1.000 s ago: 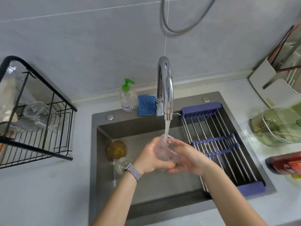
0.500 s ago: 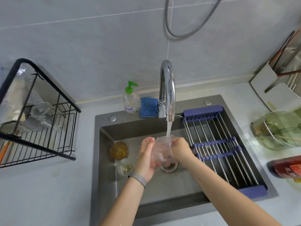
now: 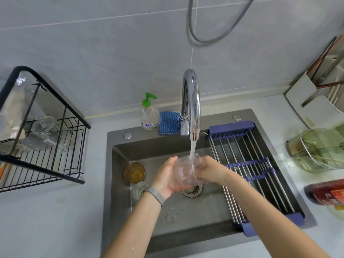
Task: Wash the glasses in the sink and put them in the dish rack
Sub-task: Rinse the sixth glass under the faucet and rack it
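A clear glass (image 3: 186, 170) is held under the running tap (image 3: 191, 105) above the dark sink (image 3: 119, 202). My left hand (image 3: 166, 176) cups it from the left and below. My right hand (image 3: 208, 169) grips its right side, fingers at the rim where the water falls. An amber glass (image 3: 134, 172) stands at the sink's left wall, with a small clear glass (image 3: 138, 190) just in front of it, partly hidden by my left wrist. The black wire dish rack (image 3: 55, 155) stands on the counter at the left and holds clear glassware (image 3: 43, 127).
A purple roll-up drying rack (image 3: 249, 170) spans the sink's right side. A soap bottle (image 3: 148, 114) and blue sponge (image 3: 168, 123) sit behind the sink. A green lidded container (image 3: 320, 149) and a red bottle (image 3: 327, 192) are on the right counter.
The glass has been turned between my hands under the stream; my left hand has shifted from covering it to cupping it from the left side. The view has moved slightly.
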{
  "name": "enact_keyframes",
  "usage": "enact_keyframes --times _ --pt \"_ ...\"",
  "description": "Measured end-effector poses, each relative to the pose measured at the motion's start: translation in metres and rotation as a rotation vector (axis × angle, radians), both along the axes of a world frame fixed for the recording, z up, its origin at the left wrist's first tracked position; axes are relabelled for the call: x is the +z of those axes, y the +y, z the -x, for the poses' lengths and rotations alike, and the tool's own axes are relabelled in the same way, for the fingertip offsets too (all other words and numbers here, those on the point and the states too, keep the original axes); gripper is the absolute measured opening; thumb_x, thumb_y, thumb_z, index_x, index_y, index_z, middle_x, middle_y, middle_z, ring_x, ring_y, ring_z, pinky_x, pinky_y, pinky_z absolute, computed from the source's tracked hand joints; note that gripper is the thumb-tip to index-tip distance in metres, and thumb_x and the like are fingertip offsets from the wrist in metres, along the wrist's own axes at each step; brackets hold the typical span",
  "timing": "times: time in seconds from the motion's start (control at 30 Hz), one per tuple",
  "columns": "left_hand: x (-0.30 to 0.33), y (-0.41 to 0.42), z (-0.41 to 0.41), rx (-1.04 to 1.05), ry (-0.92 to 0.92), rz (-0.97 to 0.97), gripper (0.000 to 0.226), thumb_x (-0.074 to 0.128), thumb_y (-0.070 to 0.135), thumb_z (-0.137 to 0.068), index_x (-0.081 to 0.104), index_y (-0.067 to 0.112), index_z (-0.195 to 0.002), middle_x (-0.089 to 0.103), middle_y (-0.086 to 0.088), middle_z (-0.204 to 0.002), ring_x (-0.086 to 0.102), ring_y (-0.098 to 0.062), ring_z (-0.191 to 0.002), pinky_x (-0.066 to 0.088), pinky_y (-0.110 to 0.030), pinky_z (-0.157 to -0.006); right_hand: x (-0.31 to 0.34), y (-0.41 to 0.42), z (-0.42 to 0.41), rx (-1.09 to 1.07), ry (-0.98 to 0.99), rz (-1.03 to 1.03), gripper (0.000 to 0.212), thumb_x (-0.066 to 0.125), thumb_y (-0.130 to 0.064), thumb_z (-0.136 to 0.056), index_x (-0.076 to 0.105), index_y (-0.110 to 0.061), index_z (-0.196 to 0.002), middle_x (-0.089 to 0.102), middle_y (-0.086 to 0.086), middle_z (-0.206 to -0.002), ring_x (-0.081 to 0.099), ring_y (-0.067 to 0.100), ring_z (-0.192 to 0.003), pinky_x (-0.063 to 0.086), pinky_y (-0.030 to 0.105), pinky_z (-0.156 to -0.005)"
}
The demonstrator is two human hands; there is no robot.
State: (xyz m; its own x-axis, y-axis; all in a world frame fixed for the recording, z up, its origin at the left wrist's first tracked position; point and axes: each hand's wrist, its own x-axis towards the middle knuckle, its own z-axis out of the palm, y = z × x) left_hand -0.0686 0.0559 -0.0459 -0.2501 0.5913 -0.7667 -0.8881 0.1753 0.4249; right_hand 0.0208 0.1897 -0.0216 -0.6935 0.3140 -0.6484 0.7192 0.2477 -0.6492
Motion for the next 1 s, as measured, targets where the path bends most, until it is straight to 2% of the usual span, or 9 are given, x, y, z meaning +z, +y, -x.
enact_keyframes --times 0.07,0.2,0.37,0.47,0.53,0.7,0.8,0.9,1.0 --pt "0.001 -0.004 0.002 -0.096 -0.029 0.028 0.049 0.036 0.046 -0.099 0.071 0.014 -0.108 0.073 -0.012 -0.104 0.071 -0.030 -0.088 0.057 -0.045 -0.080 0.005 0.003 -0.004 0.015 -0.014 0.198 0.012 0.058 0.003 -0.089 0.069 0.006 -0.092 0.069 0.011 -0.074 0.067 0.016 -0.061 0.055 0.021 -0.058" --pt "0.002 -0.007 0.000 -0.160 0.092 0.003 0.041 0.043 0.045 -0.096 0.070 0.016 -0.106 0.072 -0.005 -0.085 0.067 -0.022 -0.069 0.053 -0.030 -0.057 -0.012 -0.004 0.001 -0.042 -0.010 -0.256 0.025 0.059 -0.010 -0.089 0.067 0.008 -0.074 0.059 0.011 -0.063 0.055 0.019 -0.056 0.048 0.022 -0.051" --pt "-0.007 -0.015 0.012 -0.046 0.029 -0.017 0.034 0.058 0.046 -0.084 0.071 0.017 -0.097 0.069 -0.004 -0.082 0.065 -0.020 -0.071 0.046 -0.028 -0.058 0.009 -0.002 -0.011 -0.095 0.058 0.418 0.023 0.059 -0.005 -0.094 0.059 0.002 -0.117 0.068 0.018 -0.098 0.070 0.023 -0.077 0.059 0.031 -0.066" --pt "-0.010 -0.017 0.012 0.029 -0.062 0.051 0.028 0.053 0.041 -0.092 0.067 0.016 -0.091 0.069 -0.003 -0.071 0.066 -0.018 -0.057 0.044 -0.020 -0.039 0.008 -0.010 -0.012 -0.108 0.174 -0.334 0.033 0.072 -0.023 -0.085 0.058 -0.016 -0.114 0.064 -0.001 -0.105 0.062 0.021 -0.100 0.050 0.030 -0.087" --pt "-0.012 -0.018 0.013 0.010 -0.115 0.054 0.030 0.054 0.040 -0.091 0.066 0.013 -0.097 0.067 -0.003 -0.073 0.064 -0.016 -0.050 0.044 -0.018 -0.035 0.012 -0.020 -0.018 -0.092 0.531 -0.589 0.017 0.068 -0.035 -0.085 0.063 -0.020 -0.089 0.062 -0.009 -0.088 0.059 0.014 -0.091 0.048 0.033 -0.085" --pt "-0.010 -0.014 0.012 -0.061 -0.054 0.050 0.030 0.053 0.040 -0.090 0.068 0.013 -0.092 0.062 -0.001 -0.069 0.060 -0.015 -0.053 0.046 -0.020 -0.043 0.024 -0.020 -0.015 0.588 0.413 -0.074 0.057 0.068 -0.060 -0.078 0.062 -0.025 -0.123 0.066 -0.007 -0.117 0.060 0.010 -0.109 0.047 0.031 -0.098" --pt "-0.007 -0.012 0.012 -0.154 0.007 0.144 0.031 0.058 0.045 -0.087 0.066 0.017 -0.099 0.062 0.000 -0.071 0.057 -0.014 -0.059 0.039 -0.018 -0.041 0.019 -0.008 -0.001 0.901 0.291 -0.234 0.072 0.074 -0.060 -0.071 0.052 -0.034 -0.135 0.058 -0.011 -0.134 0.052 0.012 -0.123 0.039 0.031 -0.109" --pt "-0.007 -0.008 0.018 -0.189 0.045 0.186 0.030 0.064 0.045 -0.083 0.068 0.017 -0.093 0.064 -0.002 -0.073 0.056 -0.016 -0.064 0.041 -0.023 -0.054 0.009 -0.005 0.006 1.246 0.294 -0.727 0.076 0.065 -0.061 -0.078 0.045 -0.025 -0.142 0.049 0.001 -0.144 0.041 0.024 -0.134 0.032 0.038 -0.114" --pt "-0.004 -0.005 0.017 -0.179 0.043 0.172 0.027 0.063 0.043 -0.084 0.067 0.017 -0.077 0.060 -0.001 -0.067 0.055 -0.015 -0.061 0.043 -0.023 -0.053 0.015 -0.006 0.014 1.237 0.303 -0.784 0.059 0.060 -0.054 -0.086 0.054 -0.022 -0.134 0.055 0.003 -0.136 0.047 0.026 -0.128 0.036 0.038 -0.109"
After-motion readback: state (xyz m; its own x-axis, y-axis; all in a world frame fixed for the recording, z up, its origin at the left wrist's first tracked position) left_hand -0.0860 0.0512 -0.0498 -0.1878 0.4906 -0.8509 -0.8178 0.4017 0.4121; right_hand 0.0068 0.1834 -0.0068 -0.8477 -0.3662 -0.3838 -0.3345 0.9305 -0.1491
